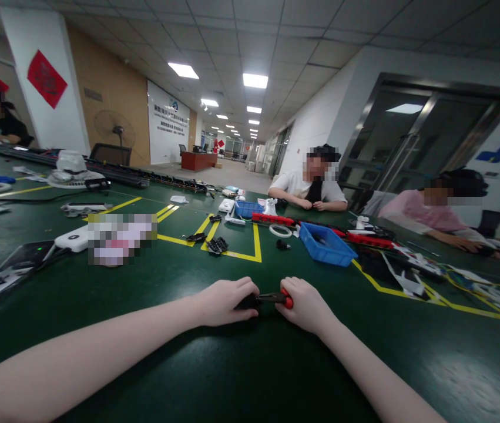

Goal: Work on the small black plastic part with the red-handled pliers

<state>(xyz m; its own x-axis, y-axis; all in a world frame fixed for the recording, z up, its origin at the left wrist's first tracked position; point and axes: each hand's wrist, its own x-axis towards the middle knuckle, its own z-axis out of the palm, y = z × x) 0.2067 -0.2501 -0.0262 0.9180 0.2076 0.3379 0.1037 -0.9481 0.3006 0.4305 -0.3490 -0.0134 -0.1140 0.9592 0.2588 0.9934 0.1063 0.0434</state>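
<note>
Near the middle of the green table, my left hand (232,301) is closed around a small black part (248,302). My right hand (305,304) grips the red handles of a pair of pliers (271,298). The jaws point left and meet the black part at my left fingertips; whether they bite on it is too small to tell. Beyond my hands, a cluster of black parts (217,245) lies by yellow tape, and another small black piece (282,244) lies to its right.
A blue bin (326,244) stands beyond my right hand, with red strips (371,238) behind it. A white power bank (76,238) and a phone (24,258) lie at the left. Several people sit around the green table (144,294).
</note>
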